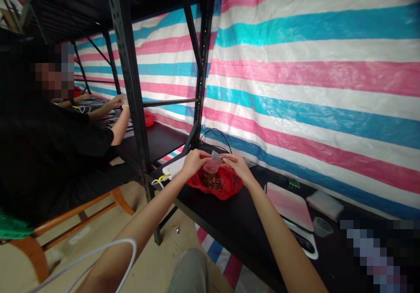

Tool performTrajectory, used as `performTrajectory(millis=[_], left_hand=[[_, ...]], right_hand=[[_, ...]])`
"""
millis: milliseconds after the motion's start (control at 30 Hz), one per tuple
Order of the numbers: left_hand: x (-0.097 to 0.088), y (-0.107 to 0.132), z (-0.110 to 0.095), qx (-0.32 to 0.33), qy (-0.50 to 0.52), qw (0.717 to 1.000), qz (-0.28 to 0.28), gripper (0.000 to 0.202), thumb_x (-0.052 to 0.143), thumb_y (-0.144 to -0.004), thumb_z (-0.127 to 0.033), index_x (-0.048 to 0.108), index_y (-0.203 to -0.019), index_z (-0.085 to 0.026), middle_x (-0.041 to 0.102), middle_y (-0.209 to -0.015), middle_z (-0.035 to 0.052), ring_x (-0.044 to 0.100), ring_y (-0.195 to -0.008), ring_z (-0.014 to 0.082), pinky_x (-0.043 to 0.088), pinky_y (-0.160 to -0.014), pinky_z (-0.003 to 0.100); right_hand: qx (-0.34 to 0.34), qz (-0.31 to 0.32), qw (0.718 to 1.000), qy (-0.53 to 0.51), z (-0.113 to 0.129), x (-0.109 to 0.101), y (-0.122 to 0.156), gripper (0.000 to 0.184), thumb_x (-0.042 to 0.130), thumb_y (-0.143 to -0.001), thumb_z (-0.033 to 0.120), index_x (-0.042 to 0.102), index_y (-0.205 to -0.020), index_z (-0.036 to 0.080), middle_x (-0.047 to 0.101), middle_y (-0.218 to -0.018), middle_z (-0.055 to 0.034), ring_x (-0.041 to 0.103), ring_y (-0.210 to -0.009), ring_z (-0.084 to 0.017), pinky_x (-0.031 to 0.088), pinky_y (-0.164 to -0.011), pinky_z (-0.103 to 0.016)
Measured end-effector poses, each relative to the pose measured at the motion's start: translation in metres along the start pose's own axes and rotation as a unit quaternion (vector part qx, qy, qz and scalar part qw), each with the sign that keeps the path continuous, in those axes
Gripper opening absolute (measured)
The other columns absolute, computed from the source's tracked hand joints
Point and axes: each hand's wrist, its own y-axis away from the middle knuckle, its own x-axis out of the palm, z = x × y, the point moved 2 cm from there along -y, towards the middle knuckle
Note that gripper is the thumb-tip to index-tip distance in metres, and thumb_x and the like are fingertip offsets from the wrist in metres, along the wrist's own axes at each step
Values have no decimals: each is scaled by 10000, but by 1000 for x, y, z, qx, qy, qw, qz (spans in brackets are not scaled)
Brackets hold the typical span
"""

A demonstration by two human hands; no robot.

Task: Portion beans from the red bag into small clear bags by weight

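Both my hands are raised over a red plastic bag (226, 187) that lies open on the black workbench (236, 223), with small brown pieces inside it. My left hand (193, 162) and my right hand (238, 165) each pinch one side of a small clear plastic bag (213, 164), held between them just above the red bag. The fingers of both hands are closed on the clear bag's edges.
A white flat device (173, 168) with a cable lies left of the red bag. To the right sit a scale with a shiny platform (288, 205), a small clear cup (322, 226) and a stack of clear bags (324, 203). Another person in black (49, 153) sits at left. Striped tarp behind.
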Motion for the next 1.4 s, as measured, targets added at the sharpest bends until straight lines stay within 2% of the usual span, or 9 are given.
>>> performTrajectory(millis=[300, 467, 633, 767, 900, 967, 1067, 1333, 1400], left_hand=[[-8, 0, 0, 1, -5, 1000, -9, 200, 618, -699, -340, 714, -774, -182, 709, -794, 49, 638, -735, 180, 463, -682, 243], [-4, 4, -1, 20, 2, 999, 44, 600, 716, -575, -406, 601, -1123, -191, 698, -934, 56, 626, -842, 212, 457, -697, 252], [-3, 8, 0, 9, -61, 996, 70, 283, 624, -669, -396, 723, -810, -171, 696, -695, 47, 611, -665, 191, 399, -584, 233], [-6, 8, -4, 0, -60, 995, 76, 313, 606, -672, -433, 726, -777, -164, 673, -627, 45, 592, -617, 184, 373, -546, 224], [-2, 6, -17, 68, 31, 994, 84, 377, 568, -712, -442, 690, -941, -169, 688, -753, 32, 594, -717, 185, 399, -608, 215], [2, 5, -20, 90, 47, 992, 80, 375, 476, -782, -436, 703, -847, -144, 657, -662, 17, 569, -649, 162, 383, -577, 210], [7, 4, -14, 81, 45, 994, 64, 434, 429, -811, -438, 686, -669, -119, 575, -526, -3, 507, -537, 130, 336, -511, 207], [7, 8, -8, 30, 64, 997, 13, 394, 510, -757, -473, 688, -675, -131, 652, -619, 32, 544, -586, 141, 359, -528, 205], [8, 12, -14, 43, 39, 998, 25, 394, 513, -758, -476, 687, -661, -136, 644, -600, 23, 535, -571, 132, 348, -521, 201]], right_hand=[[1, -59, 998, 37, 6, -2, 1, 288, 654, -647, 417, 718, -813, 191, 707, -868, -65, 643, -771, -221, 503, -709, -345], [-3, -80, 997, 19, 10, 1, 3, 341, 625, -667, 463, 710, -852, 189, 699, -911, -76, 639, -775, -219, 495, -680, -330], [-37, -100, 994, 21, 10, 0, 2, 323, 615, -683, 458, 708, -830, 186, 703, -885, -76, 632, -786, -227, 489, -706, -346], [-56, -111, 992, 27, 10, -1, 2, 315, 608, -688, 460, 707, -814, 189, 705, -848, -65, 631, -756, -226, 488, -732, -366], [-75, -86, 992, 48, 12, 5, 5, 286, 584, -720, 429, 697, -826, 188, 702, -849, -52, 627, -802, -223, 476, -782, -362], [-85, -68, 991, 78, 13, 7, 7, 247, 583, -728, 399, 695, -806, 194, 702, -843, -45, 624, -819, -225, 470, -787, -357], [-100, -68, 984, 131, 15, 5, 9, 203, 577, -739, 357, 699, -780, 200, 702, -820, -45, 623, -807, -230, 463, -766, -354], [-113, -8, 981, 156, 31, 7, 12, 316, 590, -746, 336, 637, -1044, 239, 660, -1042, -41, 603, -883, -213, 443, -772, -345], [-128, 3, 979, 156, 36, 10, 12, 271, 601, -739, 328, 663, -986, 237, 664, -1030, -39, 597, -904, -213, 434, -793, -340]])
